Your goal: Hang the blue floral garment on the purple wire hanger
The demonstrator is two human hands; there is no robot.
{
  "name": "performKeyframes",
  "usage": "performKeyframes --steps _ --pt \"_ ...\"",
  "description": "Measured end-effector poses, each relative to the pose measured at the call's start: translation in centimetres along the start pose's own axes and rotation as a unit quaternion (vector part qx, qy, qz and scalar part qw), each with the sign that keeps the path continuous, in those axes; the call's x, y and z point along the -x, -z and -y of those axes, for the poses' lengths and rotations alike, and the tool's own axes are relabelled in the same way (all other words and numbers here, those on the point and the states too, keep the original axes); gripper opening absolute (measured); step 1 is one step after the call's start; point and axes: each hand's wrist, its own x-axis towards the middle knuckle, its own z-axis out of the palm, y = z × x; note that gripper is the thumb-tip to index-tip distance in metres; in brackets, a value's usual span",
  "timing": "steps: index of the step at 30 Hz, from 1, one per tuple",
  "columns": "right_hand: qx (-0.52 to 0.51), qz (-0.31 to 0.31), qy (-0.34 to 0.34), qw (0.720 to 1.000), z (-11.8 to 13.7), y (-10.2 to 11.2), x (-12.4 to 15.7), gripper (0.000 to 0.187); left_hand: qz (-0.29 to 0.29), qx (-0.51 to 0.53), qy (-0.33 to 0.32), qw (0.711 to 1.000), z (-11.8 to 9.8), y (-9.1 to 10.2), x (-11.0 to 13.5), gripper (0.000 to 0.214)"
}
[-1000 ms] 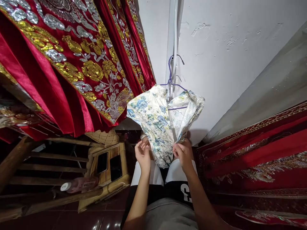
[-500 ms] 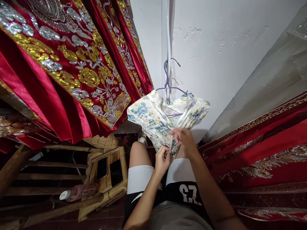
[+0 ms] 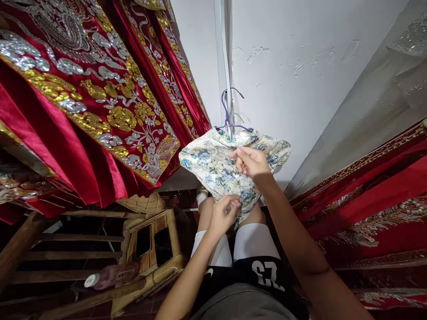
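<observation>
A short-sleeved floral shirt (image 3: 213,165), cream with blue and yellow flowers, hangs on a purple wire hanger (image 3: 227,116) in front of the wall. My right hand (image 3: 251,163) is closed in a pinch at the front edge, just below the neckline. Lower on the front, my left hand (image 3: 223,215) has its fingers curled together against the cloth. Between the two hands the front edges lie together. Part of the shirt's lower front is hidden behind my left hand, and its hem hangs between my knees.
Red gowns with gold and silver sequins (image 3: 123,118) hang at left. More red beaded cloth (image 3: 376,209) and a clear plastic cover (image 3: 363,93) are at right. A bamboo bench (image 3: 173,238) at lower left bears two phones (image 3: 163,246) and a pink bottle (image 3: 108,276).
My right hand has risen from the mid-front to just under the neckline, and my left hand has shifted slightly up. The gaping neck opening has been drawn together.
</observation>
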Motion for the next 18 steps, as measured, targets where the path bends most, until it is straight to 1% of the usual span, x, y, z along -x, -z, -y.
performKeyframes --steps 2,4,6,8,9,11,13,14,16,17,18 --pt "0.014 0.004 0.021 1.0 -0.3 -0.1 0.5 0.042 -0.072 -0.025 -0.054 0.996 -2.4 2.2 -3.3 0.022" --pt "0.021 0.004 0.035 0.999 -0.2 -0.2 1.0 0.041 -0.138 -0.052 -0.113 0.983 -4.6 4.1 -7.0 0.028" --pt "0.022 0.008 0.035 0.999 0.0 -0.2 1.3 0.041 -0.149 -0.074 -0.172 0.971 -6.1 5.4 -10.4 0.031" --pt "0.012 0.011 0.031 0.999 -0.1 -0.2 1.2 0.04 -0.126 -0.109 -0.219 0.961 -7.1 6.0 -12.7 0.023" --pt "0.009 0.012 0.031 0.999 -0.5 -0.2 1.1 0.04 -0.116 -0.128 -0.237 0.956 -7.4 6.0 -13.4 0.018" --pt "0.029 -0.008 0.039 0.999 -1.9 0.0 0.4 0.037 -0.112 -0.162 -0.264 0.944 -7.8 5.8 -13.9 0.015" --pt "0.083 -0.043 0.048 0.994 -3.9 0.3 -0.1 0.035 -0.139 -0.182 -0.271 0.935 -8.0 6.0 -13.8 0.015" --pt "0.111 -0.056 0.046 0.991 -5.0 0.5 -0.3 0.035 -0.165 -0.183 -0.265 0.932 -7.9 6.4 -13.8 0.015" --pt "0.147 -0.061 0.027 0.987 -7.2 0.9 0.1 0.034 -0.244 -0.153 -0.228 0.93 -7.3 8.0 -13.8 0.015" --pt "0.153 -0.056 0.016 0.987 -8.2 1.1 0.6 0.033 -0.291 -0.115 -0.199 0.929 -6.7 9.2 -14.0 0.015" --pt "0.151 -0.051 0.004 0.987 -9.0 1.2 1.2 0.033 -0.326 -0.055 -0.159 0.93 -5.9 10.5 -14.2 0.015"
